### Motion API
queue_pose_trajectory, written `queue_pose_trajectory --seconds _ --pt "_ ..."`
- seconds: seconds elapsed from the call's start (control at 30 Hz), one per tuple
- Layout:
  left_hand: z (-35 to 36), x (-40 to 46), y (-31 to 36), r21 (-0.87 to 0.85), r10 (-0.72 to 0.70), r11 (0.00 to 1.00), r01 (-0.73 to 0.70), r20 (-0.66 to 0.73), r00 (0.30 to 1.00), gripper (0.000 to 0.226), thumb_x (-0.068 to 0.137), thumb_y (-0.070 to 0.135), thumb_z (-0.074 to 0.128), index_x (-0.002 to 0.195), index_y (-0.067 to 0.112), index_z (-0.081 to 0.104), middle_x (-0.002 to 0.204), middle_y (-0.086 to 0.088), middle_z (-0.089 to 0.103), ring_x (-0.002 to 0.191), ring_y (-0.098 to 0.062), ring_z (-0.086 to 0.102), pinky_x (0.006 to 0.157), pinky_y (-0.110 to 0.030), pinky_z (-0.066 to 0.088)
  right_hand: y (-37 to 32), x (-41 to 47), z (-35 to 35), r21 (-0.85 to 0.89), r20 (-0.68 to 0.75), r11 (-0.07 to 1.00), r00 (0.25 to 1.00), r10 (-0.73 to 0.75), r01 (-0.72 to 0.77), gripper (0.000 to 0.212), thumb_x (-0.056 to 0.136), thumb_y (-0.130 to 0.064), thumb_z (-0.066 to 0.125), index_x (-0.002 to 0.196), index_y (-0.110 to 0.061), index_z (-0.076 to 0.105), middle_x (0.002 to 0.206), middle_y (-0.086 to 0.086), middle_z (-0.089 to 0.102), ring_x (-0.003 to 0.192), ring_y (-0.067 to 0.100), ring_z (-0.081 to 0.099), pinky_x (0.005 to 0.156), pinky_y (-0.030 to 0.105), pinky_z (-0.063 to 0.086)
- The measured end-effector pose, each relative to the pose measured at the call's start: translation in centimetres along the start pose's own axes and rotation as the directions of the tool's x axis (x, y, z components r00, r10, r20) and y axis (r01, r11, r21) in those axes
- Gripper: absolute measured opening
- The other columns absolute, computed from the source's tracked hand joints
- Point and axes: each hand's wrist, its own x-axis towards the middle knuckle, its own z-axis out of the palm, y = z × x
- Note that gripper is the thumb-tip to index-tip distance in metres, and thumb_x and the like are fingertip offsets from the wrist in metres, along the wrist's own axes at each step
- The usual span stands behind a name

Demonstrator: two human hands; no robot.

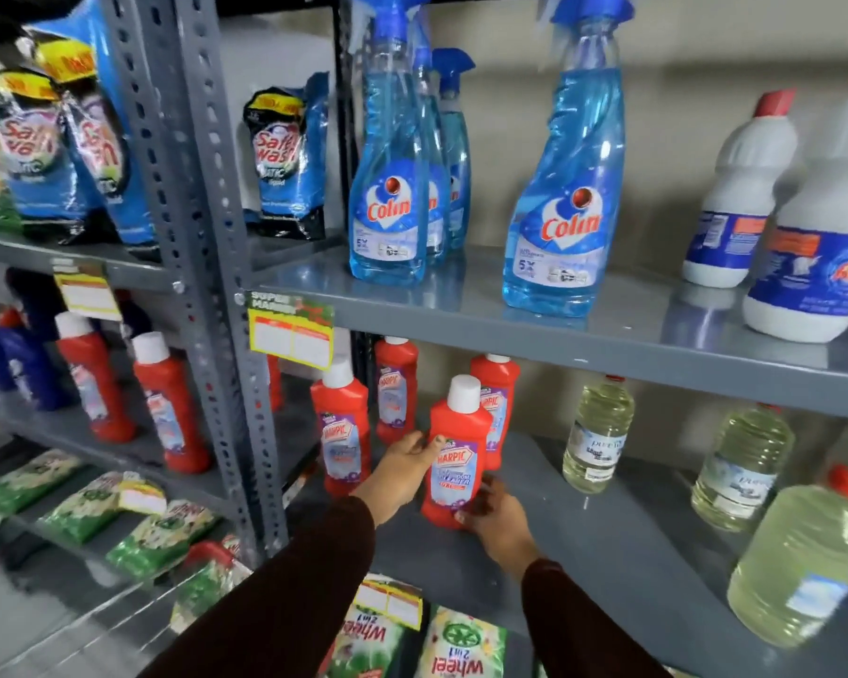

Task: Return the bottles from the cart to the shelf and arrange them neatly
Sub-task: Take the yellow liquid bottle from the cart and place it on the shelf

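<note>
A red Harpic bottle (456,457) with a white cap stands upright near the front of the grey middle shelf (583,540). My left hand (402,474) grips its left side at label height. My right hand (498,518) holds its lower right side near the base. Three more red Harpic bottles stand around it: one to the left (341,428), one behind left (395,389), one directly behind (498,384), partly hidden. The cart is out of view.
Pale yellow liquid bottles (596,433) stand to the right on the same shelf. Blue Colin spray bottles (564,188) and white bleach bottles (740,188) fill the shelf above. A perforated grey upright (202,266) divides off the left rack with red bottles and pouches. Wheel packets (456,648) lie below.
</note>
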Motion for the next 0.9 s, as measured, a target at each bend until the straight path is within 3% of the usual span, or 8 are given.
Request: queue_pose_trajectory --seconds 0.13,0.27,0.37,0.47,0.6,0.67,0.77,0.9 --pt "-2.8 -3.9 -1.4 -0.230 -0.055 0.972 0.037 -0.071 0.996 0.024 0.099 0.022 0.050 0.121 0.014 0.058 0.124 -0.004 0.058 0.116 -0.020 0.051 0.095 -0.037 0.038 -1.9 -5.2 -0.5 -0.121 -0.114 0.991 0.991 -0.076 0.063 0.040 0.085 0.004 0.072 0.124 0.001 0.061 0.126 0.020 0.064 0.118 0.031 0.061 0.101 0.042 0.047" --pt "-9.8 -11.1 -8.4 -0.473 -0.188 0.879 0.062 -0.223 0.956 0.017 0.097 0.012 0.052 0.107 0.008 0.065 0.106 -0.005 0.074 0.095 -0.020 0.069 0.091 -0.038 0.050 -0.5 -11.0 1.5 -0.183 -0.062 0.976 0.989 -0.134 0.121 0.025 0.090 0.003 0.066 0.110 -0.012 0.069 0.106 0.007 0.073 0.083 -0.014 0.064 0.075 -0.006 0.041" --pt "-17.2 -18.6 -14.7 -0.566 -0.340 0.824 0.017 -0.470 0.814 0.016 0.094 0.007 0.051 0.100 0.006 0.066 0.094 -0.008 0.077 0.085 -0.024 0.073 0.081 -0.037 0.056 1.2 -13.8 6.6 -0.255 0.165 0.960 0.983 -0.076 0.117 0.026 0.091 -0.001 0.065 0.099 -0.025 0.070 0.097 0.000 0.076 0.077 0.004 0.066 0.074 0.018 0.052" --pt "-23.1 -26.1 -21.6 -0.611 -0.539 0.791 0.033 -0.669 0.511 0.019 0.095 0.007 0.045 0.084 0.011 0.060 0.081 -0.006 0.068 0.072 -0.021 0.061 0.067 -0.029 0.046 2.5 -15.9 13.4 -0.271 0.400 0.946 0.915 -0.056 0.177 0.019 0.091 0.006 0.063 0.097 -0.010 0.071 0.096 0.013 0.074 0.089 0.023 0.066 0.085 0.041 0.052" --pt "-26.8 -33.6 -29.3 -0.682 -0.717 0.697 0.223 -0.658 0.230 0.019 0.089 0.017 0.057 0.071 0.014 0.053 0.069 -0.007 0.045 0.056 -0.015 0.040 0.058 -0.028 0.031 3.8 -17.9 23.2 -0.278 0.600 0.917 0.797 -0.067 0.287 0.025 0.089 0.006 0.065 0.091 -0.018 0.071 0.089 -0.005 0.073 0.083 0.000 0.065 0.078 0.010 0.049" --pt "-28.6 -35.0 -31.3 -0.594 -0.637 0.764 0.254 -0.756 0.148 0.019 0.073 0.024 0.070 0.074 0.008 0.060 0.067 -0.010 0.050 0.055 -0.016 0.045 0.058 -0.032 0.038 4.7 -18.6 27.3 -0.310 0.686 0.898 0.727 -0.015 0.311 0.021 0.088 0.007 0.065 0.092 -0.012 0.073 0.090 0.006 0.074 0.085 0.009 0.067 0.080 0.019 0.051" --pt "-32.6 -34.8 -33.1 -0.535 -0.553 0.812 0.235 -0.833 0.014 0.059 0.073 0.026 0.080 0.118 -0.001 0.053 0.110 -0.016 0.063 0.099 -0.028 0.061 0.091 -0.044 0.051 7.0 -19.7 33.1 -0.416 0.831 0.837 0.524 0.190 0.356 0.025 0.088 0.005 0.062 0.101 -0.014 0.073 0.097 -0.001 0.067 0.091 0.016 0.062 0.077 0.021 0.046" --pt "-36.3 -32.7 -34.6 -0.548 -0.567 0.816 0.181 -0.821 0.069 0.061 0.077 0.026 0.079 0.125 0.007 0.047 0.117 -0.008 0.058 0.106 -0.024 0.057 0.088 -0.034 0.047 10.2 -20.7 36.2 -0.550 0.834 0.683 0.285 0.472 0.481 0.026 0.089 -0.005 0.060 0.111 -0.015 0.069 0.110 -0.004 0.056 0.097 0.012 0.050 0.087 0.023 0.040"
